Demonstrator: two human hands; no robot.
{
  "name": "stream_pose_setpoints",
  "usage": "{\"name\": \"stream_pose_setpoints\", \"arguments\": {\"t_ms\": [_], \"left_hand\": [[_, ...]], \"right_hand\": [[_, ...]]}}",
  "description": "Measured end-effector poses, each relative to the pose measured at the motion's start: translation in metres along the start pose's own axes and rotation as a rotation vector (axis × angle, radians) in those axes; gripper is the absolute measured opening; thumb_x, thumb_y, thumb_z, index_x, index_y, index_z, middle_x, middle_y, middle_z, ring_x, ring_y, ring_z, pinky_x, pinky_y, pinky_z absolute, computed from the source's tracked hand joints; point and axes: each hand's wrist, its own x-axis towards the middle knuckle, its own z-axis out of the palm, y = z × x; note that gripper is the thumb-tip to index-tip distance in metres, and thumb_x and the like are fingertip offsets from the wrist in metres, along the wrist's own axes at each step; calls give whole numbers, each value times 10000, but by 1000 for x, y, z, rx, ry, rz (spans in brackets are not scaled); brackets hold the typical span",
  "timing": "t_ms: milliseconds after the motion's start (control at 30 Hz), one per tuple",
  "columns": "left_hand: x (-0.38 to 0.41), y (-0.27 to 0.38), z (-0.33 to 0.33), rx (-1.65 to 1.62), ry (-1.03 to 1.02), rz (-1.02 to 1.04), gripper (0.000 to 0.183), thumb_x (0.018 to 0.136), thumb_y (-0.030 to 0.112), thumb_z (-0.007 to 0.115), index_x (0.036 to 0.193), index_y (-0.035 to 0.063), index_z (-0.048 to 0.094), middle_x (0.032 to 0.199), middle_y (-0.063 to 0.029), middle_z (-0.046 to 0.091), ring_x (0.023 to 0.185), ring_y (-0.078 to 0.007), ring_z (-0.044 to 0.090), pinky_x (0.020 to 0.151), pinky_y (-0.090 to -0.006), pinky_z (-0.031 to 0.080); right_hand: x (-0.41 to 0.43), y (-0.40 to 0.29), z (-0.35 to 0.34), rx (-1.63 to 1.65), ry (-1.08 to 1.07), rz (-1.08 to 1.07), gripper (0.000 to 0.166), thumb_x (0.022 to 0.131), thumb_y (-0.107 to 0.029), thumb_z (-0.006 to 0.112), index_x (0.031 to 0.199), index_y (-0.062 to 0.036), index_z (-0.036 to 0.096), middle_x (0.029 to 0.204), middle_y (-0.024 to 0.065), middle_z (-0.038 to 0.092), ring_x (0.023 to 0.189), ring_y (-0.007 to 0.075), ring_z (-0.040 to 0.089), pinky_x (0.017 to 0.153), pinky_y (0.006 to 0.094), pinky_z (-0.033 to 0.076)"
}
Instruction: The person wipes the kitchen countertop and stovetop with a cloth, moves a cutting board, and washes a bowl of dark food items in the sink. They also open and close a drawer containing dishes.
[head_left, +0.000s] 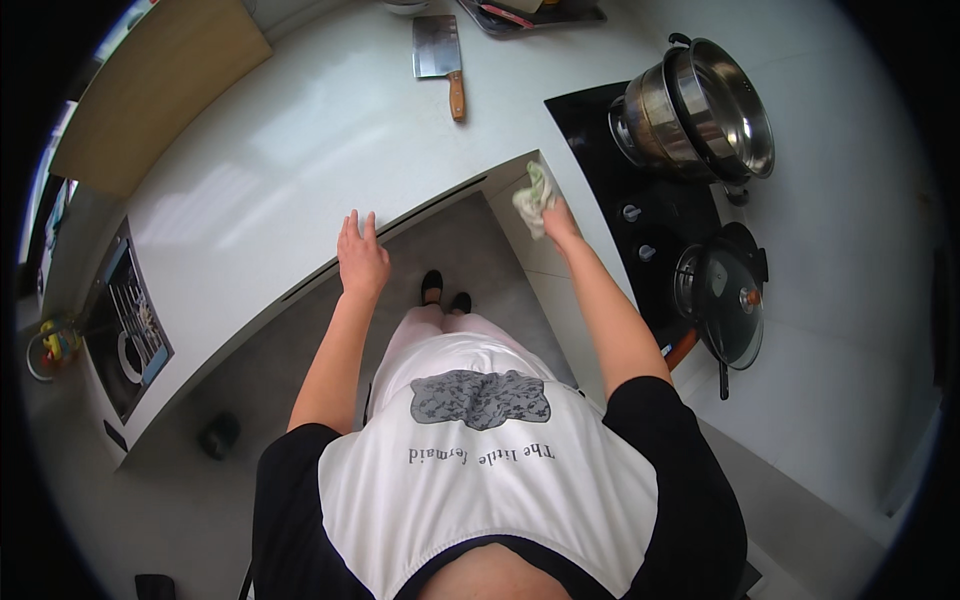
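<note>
In my right hand (560, 222) is a crumpled pale cloth (533, 196) with a greenish part, held near the inner corner of the white countertop (300, 165). The stove side of the counter lies just to the right of it. My left hand (364, 256) is at the counter's front edge with its fingers apart and nothing in it; whether the fingertips touch the surface I cannot tell. A cleaver (442, 60) with a wooden handle lies flat farther back on the counter, its handle towards me.
On the black gas hob (592, 135) stand a stacked steel pot (675, 112) and a lidded pan (727, 307). A dark tray (495, 22) holding things and part of a bowl (406, 6) are at the back. Left is a sink (112, 360) with a rack (135, 307).
</note>
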Motion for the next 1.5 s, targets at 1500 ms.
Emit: {"name": "stream_pose_setpoints", "arguments": {"t_ms": [1500], "left_hand": [[-111, -219, -90, -437, 20, 63, 617, 639, -117, 462, 1228, 63, 472, 1269, -166, 420, 1145, -348, 450, 884, -374, 449]], "right_hand": [[-249, -226, 333, -670, 15, -733, 293, 772, -269, 654, 930, -82, 493, 882, 110, 556, 813, 255, 616, 663, 354, 518]]}}
